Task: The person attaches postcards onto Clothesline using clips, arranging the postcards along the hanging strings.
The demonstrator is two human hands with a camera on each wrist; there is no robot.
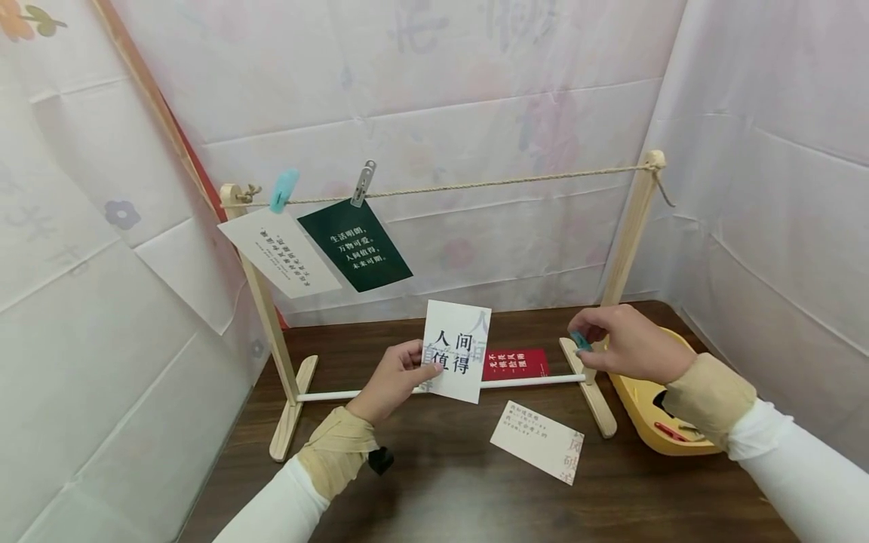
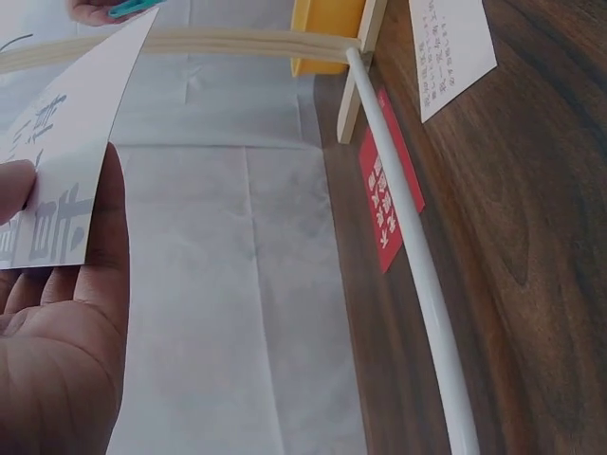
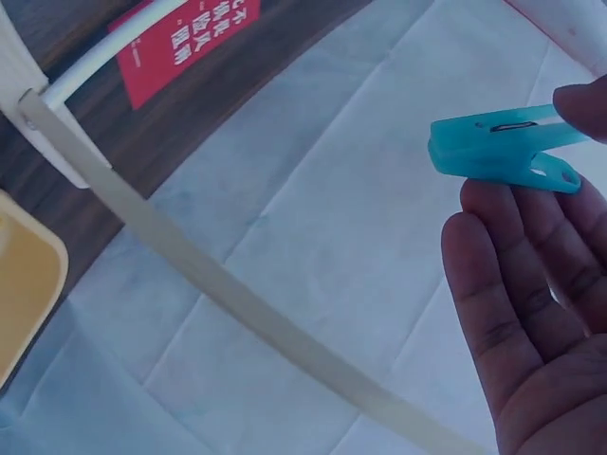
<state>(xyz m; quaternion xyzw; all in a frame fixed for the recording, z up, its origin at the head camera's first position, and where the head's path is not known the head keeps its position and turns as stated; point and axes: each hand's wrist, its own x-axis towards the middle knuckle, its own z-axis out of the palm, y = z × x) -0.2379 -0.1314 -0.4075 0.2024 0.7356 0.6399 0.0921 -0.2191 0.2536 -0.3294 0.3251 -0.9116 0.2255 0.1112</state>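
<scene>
My left hand (image 1: 397, 381) pinches a white card (image 1: 468, 317) with dark printed characters, thumb on its face and fingers behind. In my right hand (image 1: 638, 343) a turquoise clothespin (image 3: 503, 142) is held between thumb and fingertips, in front of the right post. A twine line (image 1: 502, 183) runs between two wooden posts. From its left part hang a white card (image 1: 285, 253) under a light blue clothespin (image 1: 284, 190) and a dark green card (image 1: 354, 245) under a grey clothespin (image 1: 363, 183).
A cream card (image 1: 539, 441) lies on the brown table (image 1: 434, 483), and a red card (image 1: 519, 363) lies behind the white crossbar (image 1: 529, 382). At the right stands a yellow container (image 1: 631, 411) with a red clothespin (image 1: 670, 431) and other small items inside. White sheeting (image 1: 475, 256) hangs behind.
</scene>
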